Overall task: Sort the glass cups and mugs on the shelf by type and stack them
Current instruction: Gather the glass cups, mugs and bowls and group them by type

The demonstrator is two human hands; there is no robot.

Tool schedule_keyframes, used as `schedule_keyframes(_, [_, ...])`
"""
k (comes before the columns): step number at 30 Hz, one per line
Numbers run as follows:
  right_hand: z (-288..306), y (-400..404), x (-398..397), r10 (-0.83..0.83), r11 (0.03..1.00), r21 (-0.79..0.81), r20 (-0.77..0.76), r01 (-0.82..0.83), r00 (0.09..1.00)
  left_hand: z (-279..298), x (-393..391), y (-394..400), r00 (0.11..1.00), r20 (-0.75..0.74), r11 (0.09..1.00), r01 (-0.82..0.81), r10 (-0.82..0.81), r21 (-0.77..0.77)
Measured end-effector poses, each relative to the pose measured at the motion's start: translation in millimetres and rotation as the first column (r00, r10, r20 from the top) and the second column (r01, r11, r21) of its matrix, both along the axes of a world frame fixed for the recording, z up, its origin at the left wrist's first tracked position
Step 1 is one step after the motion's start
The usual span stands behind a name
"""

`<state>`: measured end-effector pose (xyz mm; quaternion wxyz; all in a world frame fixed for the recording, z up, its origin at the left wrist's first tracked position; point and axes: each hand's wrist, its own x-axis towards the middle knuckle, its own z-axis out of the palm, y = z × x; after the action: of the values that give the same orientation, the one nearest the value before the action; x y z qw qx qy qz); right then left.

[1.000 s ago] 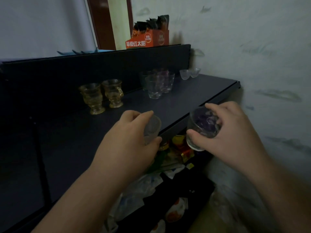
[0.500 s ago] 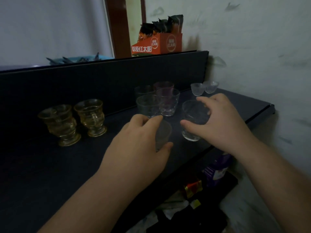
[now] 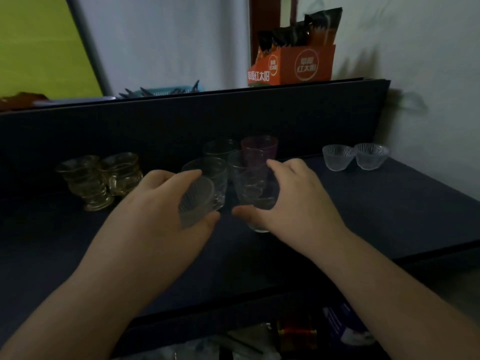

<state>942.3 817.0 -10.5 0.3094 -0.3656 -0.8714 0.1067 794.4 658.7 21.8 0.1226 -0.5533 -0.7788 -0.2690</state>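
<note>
Left hand [image 3: 155, 219]: fingers clenched on 1 small ribbed cup [image 3: 196, 201], held tilted above the shelf [image 3: 389, 203], likely for nesting with the 2 matching ribbed cups [image 3: 354, 156] at far right. Right hand [image 3: 293, 203]: fingers wrapped around 1 clear tumbler [image 3: 253, 196], base at the shelf beside the tumbler cluster [image 3: 220, 165], apparently grouping by type.

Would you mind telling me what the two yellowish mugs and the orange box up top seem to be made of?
Yellowish mugs: probably amber-tinted pressed glass, glossy; see-through, with ridged highlights. Orange box: likely printed cardboard, matte; flat folded panels bearing logos.
</note>
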Motion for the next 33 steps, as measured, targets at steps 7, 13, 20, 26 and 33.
schedule_keyframes(7, [8.3, 26.4, 61.4, 0.201, 0.979, -0.054, 0.050, -0.198, 0.978, 11.0, 60.6, 16.7, 0.996, -0.054, 0.997, -0.068, 0.069, 0.019])
schedule_keyframes(13, [10.2, 74.2, 148.6, 0.069, 0.997, 0.022, 0.109, -0.071, 0.992, 12.4, 126.0, 68.9, 0.995, -0.100, 0.999, 0.025, -0.023, 0.023])
schedule_keyframes(20, [3.5, 98.5, 227.7, -0.060, 0.998, 0.017, 0.125, 0.058, 0.990, -12.7, 167.6, 165.0, 0.985, -0.085, 0.983, 0.139, -0.149, -0.117])
schedule_keyframes(26, [-5.0, 102.4, 270.8, -0.131, 0.991, 0.014, 0.111, 0.130, 0.985, -23.1, 179.6, 238.9, 0.983, -0.046, 0.960, 0.164, -0.179, -0.226])
schedule_keyframes(33, [-9.3, 113.7, 293.2, -0.155, 0.988, -0.007, 0.078, 0.156, 0.985, -33.8, 185.1, 270.5, 0.981, -0.091, 0.957, 0.143, -0.170, -0.251])
